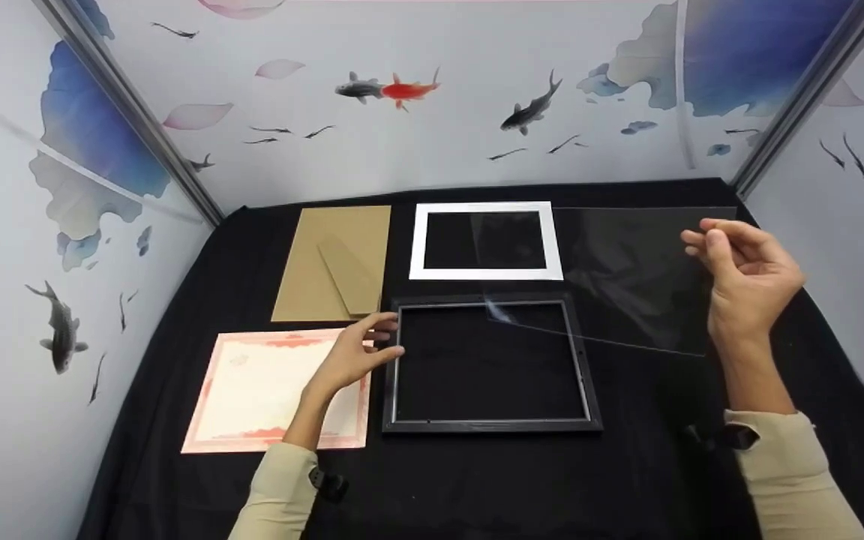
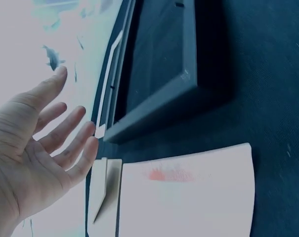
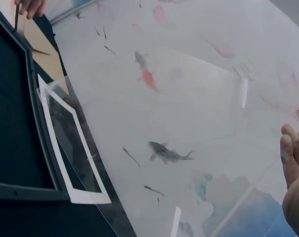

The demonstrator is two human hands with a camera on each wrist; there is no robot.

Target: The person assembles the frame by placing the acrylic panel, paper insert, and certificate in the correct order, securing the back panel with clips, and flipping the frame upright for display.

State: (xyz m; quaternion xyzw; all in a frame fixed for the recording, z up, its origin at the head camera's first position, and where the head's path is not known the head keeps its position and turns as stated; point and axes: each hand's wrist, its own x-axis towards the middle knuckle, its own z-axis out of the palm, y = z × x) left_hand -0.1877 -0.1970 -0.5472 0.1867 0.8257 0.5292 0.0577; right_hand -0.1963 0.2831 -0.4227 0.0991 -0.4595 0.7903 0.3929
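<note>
My right hand (image 1: 751,281) pinches a clear transparent sheet (image 1: 634,285) between thumb and fingers at its right side. The raised sheet slants leftward, its lower edge crossing over the black picture frame (image 1: 492,426) in the head view. In the right wrist view the sheet (image 3: 189,113) reflects light and overlaps the white mat (image 3: 90,196). Beside the frame's upper left side, my left hand (image 1: 357,351) has its fingers spread and holds nothing. The left wrist view shows that palm (image 2: 38,173) with loosely extended fingers, near the frame's corner (image 2: 186,79).
Behind the frame lies a white rectangular mat (image 1: 486,274). A tan backing board (image 1: 301,262) with a stand flap is at the back left. A red-bordered sheet of paper (image 1: 267,390) lies partly under my left forearm. Printed walls (image 1: 462,142) enclose the black-covered table (image 1: 477,487).
</note>
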